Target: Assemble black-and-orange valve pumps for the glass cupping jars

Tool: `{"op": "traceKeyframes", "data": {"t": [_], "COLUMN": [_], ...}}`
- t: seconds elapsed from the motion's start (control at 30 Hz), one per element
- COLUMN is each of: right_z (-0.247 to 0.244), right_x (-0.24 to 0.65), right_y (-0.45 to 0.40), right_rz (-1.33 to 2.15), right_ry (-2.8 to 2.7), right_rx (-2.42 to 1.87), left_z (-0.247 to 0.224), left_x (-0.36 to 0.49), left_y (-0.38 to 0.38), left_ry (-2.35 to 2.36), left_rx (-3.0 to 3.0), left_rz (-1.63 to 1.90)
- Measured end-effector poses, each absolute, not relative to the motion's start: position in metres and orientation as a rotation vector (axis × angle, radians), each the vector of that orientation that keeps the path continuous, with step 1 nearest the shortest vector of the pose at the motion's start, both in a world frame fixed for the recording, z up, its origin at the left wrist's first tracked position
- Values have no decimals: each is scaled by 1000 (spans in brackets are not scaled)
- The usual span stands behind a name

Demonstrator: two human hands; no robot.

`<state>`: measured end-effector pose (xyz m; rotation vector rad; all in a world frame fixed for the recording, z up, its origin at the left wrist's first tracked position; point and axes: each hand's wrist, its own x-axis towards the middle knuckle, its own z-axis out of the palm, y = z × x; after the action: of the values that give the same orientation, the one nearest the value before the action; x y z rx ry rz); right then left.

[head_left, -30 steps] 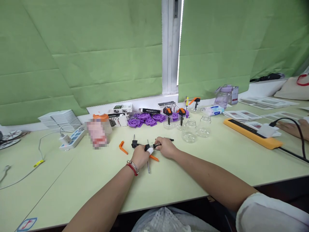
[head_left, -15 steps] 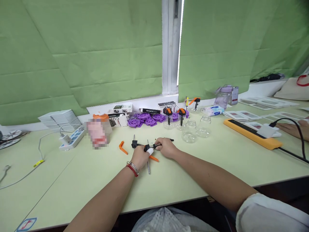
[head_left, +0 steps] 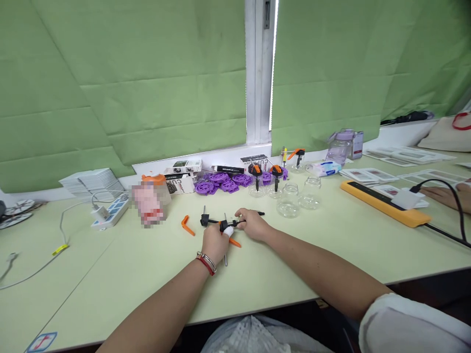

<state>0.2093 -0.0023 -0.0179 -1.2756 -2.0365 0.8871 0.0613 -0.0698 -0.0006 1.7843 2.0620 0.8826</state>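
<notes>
Low over the table, my left hand (head_left: pixel 216 240) is closed on a black mechanism (head_left: pixel 224 225) with a metal rod and an orange handle (head_left: pixel 234 242). The fingers of my right hand (head_left: pixel 251 224) pinch the right end of the same black mechanism. Left of it lies another black part (head_left: pixel 205 220) with a thin upright rod. An orange bent lever (head_left: pixel 188 225) rests on the table to the left. Beyond my right hand the tip of a dark shaft (head_left: pixel 261 213) shows; its other end is hidden behind that hand.
Behind are purple plastic parts (head_left: pixel 230 185), glass jars (head_left: pixel 289 201), boxes (head_left: pixel 180 184) and jars with black and orange tops (head_left: pixel 256 180). A yellow power strip (head_left: pixel 382 203) and a person's hand (head_left: pixel 451 198) are right; a white power strip (head_left: pixel 114 211) is left.
My left hand has shifted slightly, its wrist a little to the right, still on the black mechanism. My right hand has hardly moved.
</notes>
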Motion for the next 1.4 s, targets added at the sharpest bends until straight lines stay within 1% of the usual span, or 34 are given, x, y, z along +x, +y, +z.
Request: {"op": "traceKeyframes", "data": {"t": [0.1, 0.33, 0.97, 1.23, 1.4], "right_z": [-19, -19, -16, -19, -12], "right_x": [206, 205, 205, 207, 216], "right_y": [-3, -2, -2, -3, -7], "right_rz": [872, 753, 775, 758, 794], "right_ry": [-2035, -2084, -2098, -2091, -2110], "right_rx": [-1284, -1296, -1307, -1307, -1315], "left_z": [1, 0, -2, 5, 8], "left_x": [64, 63, 61, 58, 44], "left_y": [-70, -68, -66, -67, -64], "left_ry": [2081, 2109, 2150, 2148, 2067], "left_rx": [1849, 1842, 1847, 1820, 1739], "left_rz": [826, 826, 760, 752, 720]}}
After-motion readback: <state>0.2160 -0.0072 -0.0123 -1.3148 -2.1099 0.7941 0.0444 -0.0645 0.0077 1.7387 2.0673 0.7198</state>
